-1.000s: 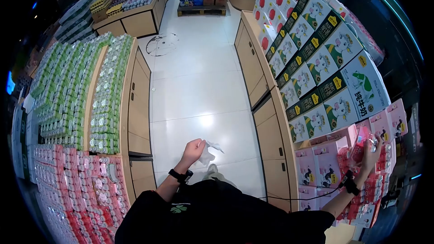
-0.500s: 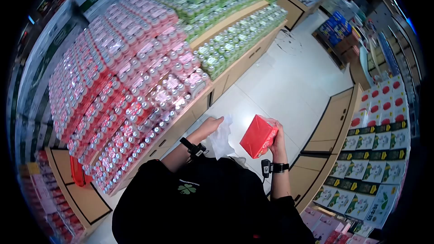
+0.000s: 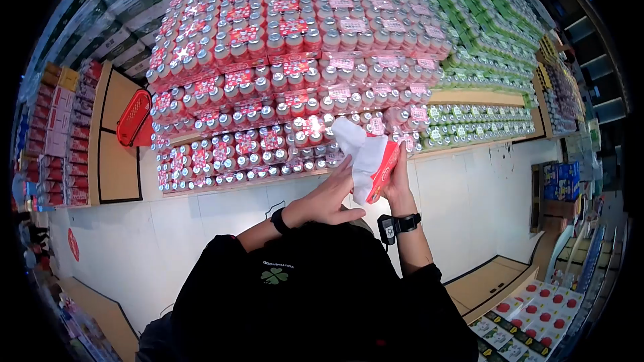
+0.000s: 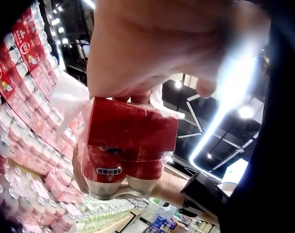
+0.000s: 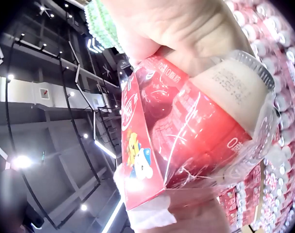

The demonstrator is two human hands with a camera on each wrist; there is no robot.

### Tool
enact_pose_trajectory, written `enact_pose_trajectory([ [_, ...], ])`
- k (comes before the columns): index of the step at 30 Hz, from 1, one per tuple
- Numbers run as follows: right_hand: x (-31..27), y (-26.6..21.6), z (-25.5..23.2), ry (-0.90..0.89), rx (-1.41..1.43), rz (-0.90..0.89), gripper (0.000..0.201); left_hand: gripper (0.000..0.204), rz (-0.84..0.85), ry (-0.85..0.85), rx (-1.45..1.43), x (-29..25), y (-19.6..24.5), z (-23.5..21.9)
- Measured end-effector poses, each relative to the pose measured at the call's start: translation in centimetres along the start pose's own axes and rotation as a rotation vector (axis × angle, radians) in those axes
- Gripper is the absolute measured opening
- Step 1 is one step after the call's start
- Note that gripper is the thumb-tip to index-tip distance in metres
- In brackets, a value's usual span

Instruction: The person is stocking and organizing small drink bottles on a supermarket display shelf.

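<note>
A red shrink-wrapped pack of small bottles [image 3: 386, 169] is held up in front of the chest, its wrap and bottle caps showing in the right wrist view [image 5: 201, 136]. The right hand [image 3: 399, 181] grips it from the right side. Against its left side lies a white tissue or cloth [image 3: 362, 151], also seen in the left wrist view [image 4: 69, 97]. The left hand [image 3: 332, 198] touches the tissue and the pack, its thumb held apart; its fingertips are partly hidden behind the carton in the left wrist view.
Stacked pink and red bottle packs [image 3: 288, 33] fill the display ahead, with green packs [image 3: 476, 124] to their right. A red basket [image 3: 136, 121] stands at the left by a wooden cabinet [image 3: 121, 167]. White boxes with red pictures [image 3: 537, 308] are at the lower right.
The view has turned left from the aisle to the pink bottle display. The right hand has brought the red pack from the right shelf to the front; the left hand's tissue now lies against it.
</note>
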State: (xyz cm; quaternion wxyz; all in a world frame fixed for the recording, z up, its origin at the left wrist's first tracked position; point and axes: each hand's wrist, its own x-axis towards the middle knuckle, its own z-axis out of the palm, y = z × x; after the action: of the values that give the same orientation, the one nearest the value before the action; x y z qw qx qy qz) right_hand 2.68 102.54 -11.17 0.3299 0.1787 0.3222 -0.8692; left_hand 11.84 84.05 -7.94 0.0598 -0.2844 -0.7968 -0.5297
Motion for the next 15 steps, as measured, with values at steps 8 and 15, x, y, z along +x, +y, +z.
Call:
enact_pose_trajectory([
  [8, 3.8, 0.7, 4.6, 0.004, -0.113, 0.105, 0.073, 0.108, -0.334, -0.102, 0.054, -0.4, -1.4, -3.9],
  [15, 5.7, 4.5, 7.3, -0.149, -0.214, -0.006, 0.049, 0.099, -0.173, -0.012, 0.121, -0.4, -3.0, -9.7],
])
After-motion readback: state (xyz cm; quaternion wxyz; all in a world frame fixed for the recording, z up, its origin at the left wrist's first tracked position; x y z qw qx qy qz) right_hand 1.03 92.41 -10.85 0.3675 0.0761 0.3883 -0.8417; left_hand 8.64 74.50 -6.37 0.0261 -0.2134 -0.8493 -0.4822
